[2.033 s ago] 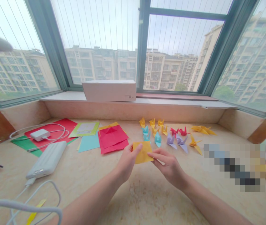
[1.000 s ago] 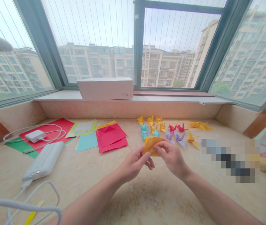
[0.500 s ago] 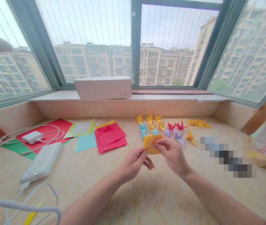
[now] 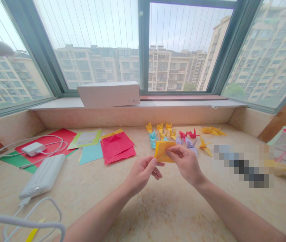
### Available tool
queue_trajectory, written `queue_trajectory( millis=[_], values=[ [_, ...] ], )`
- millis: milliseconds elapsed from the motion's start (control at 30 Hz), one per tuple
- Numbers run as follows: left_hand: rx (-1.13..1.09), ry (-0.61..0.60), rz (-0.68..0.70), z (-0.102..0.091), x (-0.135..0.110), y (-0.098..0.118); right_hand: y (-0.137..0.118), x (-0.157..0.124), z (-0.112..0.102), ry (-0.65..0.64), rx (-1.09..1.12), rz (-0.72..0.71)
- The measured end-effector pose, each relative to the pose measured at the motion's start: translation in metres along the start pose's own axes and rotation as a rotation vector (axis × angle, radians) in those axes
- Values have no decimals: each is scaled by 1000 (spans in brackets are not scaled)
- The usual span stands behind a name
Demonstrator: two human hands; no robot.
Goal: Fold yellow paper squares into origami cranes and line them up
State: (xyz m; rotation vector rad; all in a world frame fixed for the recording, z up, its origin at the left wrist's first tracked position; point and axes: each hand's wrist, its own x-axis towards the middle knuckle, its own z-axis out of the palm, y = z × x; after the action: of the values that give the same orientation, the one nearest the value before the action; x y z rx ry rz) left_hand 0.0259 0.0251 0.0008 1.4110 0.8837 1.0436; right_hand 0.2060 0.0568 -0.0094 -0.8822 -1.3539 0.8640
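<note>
A folded yellow sheet of origami paper [image 4: 162,149] is held up above the counter, with several layers showing at its left edge. My right hand [image 4: 186,164] pinches its right side between thumb and fingers. At the paper's lower left corner, my left hand [image 4: 140,173] grips with thumb and forefinger, its other fingers loosely extended below. Just behind the paper stand folded cranes: yellow [image 4: 160,126], light blue [image 4: 153,135], red [image 4: 192,133] and purple [image 4: 190,144]. The paper partly covers some of them.
Red square sheets [image 4: 119,148] lie left of the cranes, beside a light blue sheet [image 4: 90,155] and a green-bordered packet [image 4: 86,138]. Further left are a white power bank [image 4: 43,175], a charger [image 4: 33,149] and cables. A white box [image 4: 109,94] rests on the sill.
The yellow paper has turned slightly and its layers are spread a little more at the left. My left hand has shifted slightly down and left along it.
</note>
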Motion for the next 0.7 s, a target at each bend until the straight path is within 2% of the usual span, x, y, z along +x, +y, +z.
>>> queue_trajectory(
  millis=[167,400,533,700],
  values=[
    [93,90,8,-1,1,0,0,-3,1,-20,-29,-18],
    [-91,38,-9,2,3,-2,-3,-2,5,72,105,57],
    [-75,29,-11,3,1,-2,-5,-2,7,26,176,60],
    [-91,-8,-33,4,1,-5,-5,-9,12,-36,127,30]
  ],
)
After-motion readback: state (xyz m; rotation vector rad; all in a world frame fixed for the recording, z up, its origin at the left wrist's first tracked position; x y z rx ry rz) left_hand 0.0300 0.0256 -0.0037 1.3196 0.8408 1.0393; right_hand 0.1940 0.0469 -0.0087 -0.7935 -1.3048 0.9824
